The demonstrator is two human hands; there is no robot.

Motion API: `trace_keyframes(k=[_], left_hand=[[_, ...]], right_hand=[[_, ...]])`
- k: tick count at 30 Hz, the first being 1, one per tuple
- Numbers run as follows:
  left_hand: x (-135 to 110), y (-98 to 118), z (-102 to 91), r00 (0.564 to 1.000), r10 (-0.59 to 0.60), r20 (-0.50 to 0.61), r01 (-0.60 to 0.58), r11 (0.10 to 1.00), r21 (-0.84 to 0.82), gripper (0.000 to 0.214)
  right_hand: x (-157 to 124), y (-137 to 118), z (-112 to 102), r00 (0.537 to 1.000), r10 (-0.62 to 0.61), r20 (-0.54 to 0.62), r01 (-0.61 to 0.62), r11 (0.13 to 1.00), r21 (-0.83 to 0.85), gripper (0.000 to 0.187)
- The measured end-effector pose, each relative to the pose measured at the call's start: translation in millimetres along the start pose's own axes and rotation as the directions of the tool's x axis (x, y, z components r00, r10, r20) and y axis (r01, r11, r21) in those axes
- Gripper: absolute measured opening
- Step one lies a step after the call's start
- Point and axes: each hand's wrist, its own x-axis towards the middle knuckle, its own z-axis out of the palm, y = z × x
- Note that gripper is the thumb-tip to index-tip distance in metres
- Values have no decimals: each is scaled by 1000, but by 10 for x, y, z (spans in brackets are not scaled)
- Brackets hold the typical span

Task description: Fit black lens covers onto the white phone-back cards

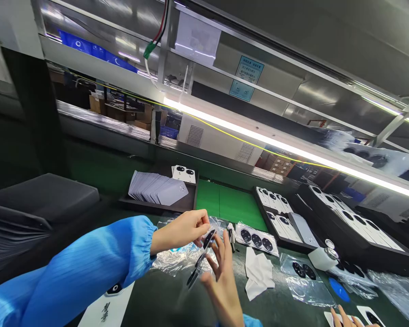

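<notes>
A clear film strip with black round lens covers [200,261] hangs tilted between my hands, its lower end blurred. My left hand [182,230], in a blue sleeve, is closed with its fingertips at the strip's upper end. Beside the strip, my right hand [222,277] has its fingers and thumb spread; whether they touch the film is unclear. Beneath lies crumpled clear plastic [173,262]. Another sheet with three black lens covers [256,240] rests to the right, near a white cloth [259,274]. Under my left forearm is a white panel [104,311] with a black lens cover.
Grey panels [157,187] fan out in a black tray at the back. Black trays with white panels [274,200] stand right, near a white bottle [323,259] and a blue disc [339,289]. A co-worker's hand [344,318] touches a white piece at lower right.
</notes>
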Motion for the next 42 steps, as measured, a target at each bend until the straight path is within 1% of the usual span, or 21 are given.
trace_keyframes(k=[2, 4, 8, 11, 13, 16, 18, 20, 22, 24, 26, 27, 28, 30, 32, 33, 34, 35, 36, 38, 42], left_hand=[[-28, 30, 33, 1000, 17, 17, -18, 999, 38, 18], [-68, 76, 34, 998, 50, 34, -53, 994, 94, 16], [-104, 155, -111, 991, 119, 58, -129, 969, 211, 16], [-45, 137, -292, 987, 156, 43, -161, 946, 280, 15], [8, 87, -369, 983, 182, 12, -176, 930, 322, 14], [14, 14, -329, 976, 203, -82, -162, 922, 352, 11], [-57, 2, -207, 974, 194, -119, -144, 930, 337, 15], [-163, 22, -60, 990, 139, -38, -128, 967, 221, 30], [-259, 52, 59, 990, 64, 124, -55, 996, -72, 46], [-305, 66, 116, 979, 34, 202, 33, 949, -315, 53], [-297, 52, 104, 986, -4, 165, 70, 914, -399, 53], [-280, 36, 78, 989, -25, 148, 84, 911, -404, 53], [-261, 18, 42, 987, -52, 149, 111, 902, -417, 53], [-230, -13, -42, 977, -96, 189, 170, 891, -421, 53], [-214, -20, -119, 960, -120, 252, 215, 894, -394, 53], [-208, -16, -152, 949, -126, 290, 234, 898, -373, 51], [-197, -8, -181, 937, -129, 325, 242, 910, -337, 50], [-177, -2, -208, 927, -129, 352, 239, 927, -290, 49], [-146, -1, -235, 920, -131, 369, 230, 943, -239, 48], [-42, -28, -292, 924, -142, 355, 204, 968, -144, 44], [250, -222, -404, 959, -202, 198, 213, 976, -38, 31]], right_hand=[[-52, -24, 124, 996, 15, -85, -21, 997, -70, 96], [-46, -94, 186, 991, 41, -128, -54, 994, -98, 76], [28, -220, 108, 991, 132, 6, -132, 991, 8, 50], [54, -236, 11, 962, 272, 16, -269, 942, 202, 45], [66, -241, -29, 946, 324, 9, -313, 906, 285, 43], [96, -280, -64, 949, 314, -37, -293, 919, 265, 45], [107, -302, -68, 965, 224, -139, -209, 972, 110, 47], [90, -285, -37, 978, 24, -207, -54, 989, -137, 45], [40, -226, 38, 964, -228, -138, 161, 910, -381, 38], [-25, -155, 129, 908, -419, 20, 363, 758, -542, 42], [-74, -117, 178, 856, -491, 158, 478, 639, -603, 48], [-82, -119, 171, 845, -502, 185, 500, 619, -605, 48], [-74, -136, 140, 838, -514, 184, 510, 616, -600, 44], [-10, -203, 18, 842, -536, 63, 459, 651, -605, 37], [97, -285, -143, 875, -469, -124, 320, 750, -579, 43], [152, -322, -220, 920, -350, -176, 220, 833, -508, 51], [199, -351, -285, 968, -186, -171, 104, 910, -402, 55], [233, -370, -335, 993, -12, -115, -22, 957, -289, 54], [251, -376, -369, 991, 128, -36, -133, 972, -196, 48], [234, -348, -394, 959, 275, 70, -267, 958, -99, 40], [84, -138, -366, 936, 351, 11, -351, 936, -20, 45]])
